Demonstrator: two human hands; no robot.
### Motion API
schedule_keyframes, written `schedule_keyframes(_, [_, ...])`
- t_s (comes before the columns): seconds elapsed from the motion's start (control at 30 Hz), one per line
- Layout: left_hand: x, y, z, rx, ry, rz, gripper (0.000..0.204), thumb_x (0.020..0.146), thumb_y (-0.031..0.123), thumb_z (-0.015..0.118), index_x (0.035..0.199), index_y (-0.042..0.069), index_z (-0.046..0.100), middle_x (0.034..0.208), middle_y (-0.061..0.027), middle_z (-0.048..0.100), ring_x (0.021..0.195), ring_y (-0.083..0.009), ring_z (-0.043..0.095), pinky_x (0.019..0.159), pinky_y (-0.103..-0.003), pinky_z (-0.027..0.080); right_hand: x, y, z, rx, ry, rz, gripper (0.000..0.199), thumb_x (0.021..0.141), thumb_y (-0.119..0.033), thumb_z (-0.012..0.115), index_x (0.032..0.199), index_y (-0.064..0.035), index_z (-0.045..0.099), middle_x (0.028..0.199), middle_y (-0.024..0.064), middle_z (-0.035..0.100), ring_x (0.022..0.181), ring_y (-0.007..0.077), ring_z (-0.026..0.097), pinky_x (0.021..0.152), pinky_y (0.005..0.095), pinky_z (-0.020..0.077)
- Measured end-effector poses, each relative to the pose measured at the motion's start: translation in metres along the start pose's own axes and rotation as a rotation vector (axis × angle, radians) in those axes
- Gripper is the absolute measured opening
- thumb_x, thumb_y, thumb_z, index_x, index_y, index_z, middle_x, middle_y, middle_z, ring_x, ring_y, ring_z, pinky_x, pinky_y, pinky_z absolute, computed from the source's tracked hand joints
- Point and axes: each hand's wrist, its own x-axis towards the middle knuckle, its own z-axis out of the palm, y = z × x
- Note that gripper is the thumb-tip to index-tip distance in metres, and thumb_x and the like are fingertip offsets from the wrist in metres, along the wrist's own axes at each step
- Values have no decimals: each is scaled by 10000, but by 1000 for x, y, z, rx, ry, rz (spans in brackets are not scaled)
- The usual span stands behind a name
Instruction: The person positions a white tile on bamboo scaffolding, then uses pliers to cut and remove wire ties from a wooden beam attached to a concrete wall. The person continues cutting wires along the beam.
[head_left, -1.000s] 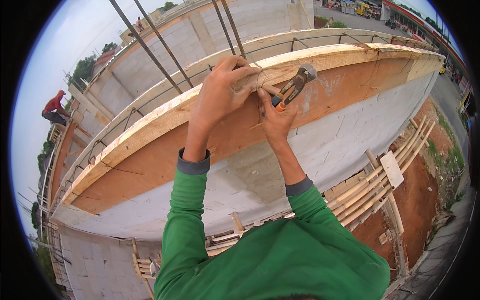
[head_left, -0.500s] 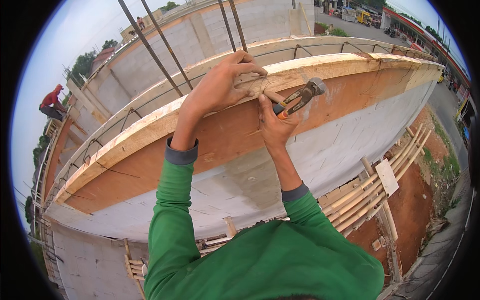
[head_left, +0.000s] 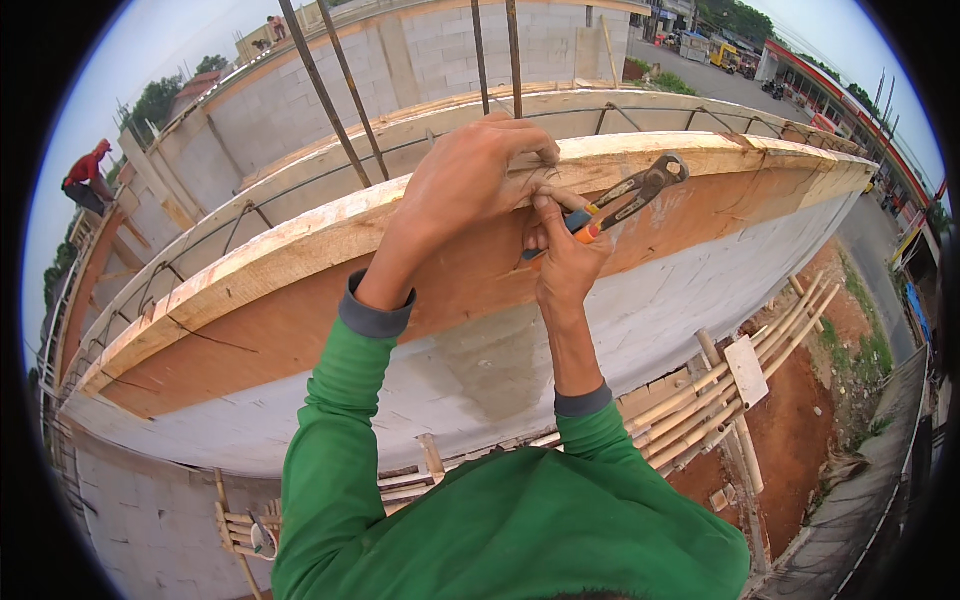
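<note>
My right hand [head_left: 572, 262] is closed around the orange and blue handles of a pair of pincers [head_left: 660, 180]. The metal jaws point up and to the right, in front of a timber rail [head_left: 290, 245]. My left hand [head_left: 465, 180] bends over the top of that rail, its fingers closed in a pinch at a thin tie wire [head_left: 535, 178]. The thumb and forefinger of my right hand meet the same spot. Most of the wire is hidden by my fingers. Below the rail runs a reddish-brown plywood panel [head_left: 430, 290] against the wall.
Upright steel bars [head_left: 330, 95] rise just beyond my left hand, and a rebar cage [head_left: 250, 212] lies behind the rail. Bamboo poles [head_left: 690, 415] form scaffolding low on the right. Another person [head_left: 90, 180] in red crouches on the far-left wall.
The whole view has shifted slightly. My left hand has rolled over, its fingers more curled. In my right hand the pincers have swung a little, their jaws farther right.
</note>
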Motion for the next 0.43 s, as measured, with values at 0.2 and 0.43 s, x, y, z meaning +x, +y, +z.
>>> schedule_keyframes(0.2, [-6,7,-2,24,31,-35,251,857,242,823,1084,149,771,1162,-7,765,1076,-301,706,892,-423,579,2,-2,-6,-128,64,-10,225,933,-26,831,901,-39,608,696,-33,587,555,39,501,485,233,388])
schedule_keyframes(0.43, [-6,5,4,124,52,-16,282,862,254,821,1130,182,770,1191,0,753,1059,-289,711,879,-412,586,3,-21,-28,-221,-131,15,248,1048,-169,725,906,-82,541,689,-15,565,513,62,485,452,252,390])
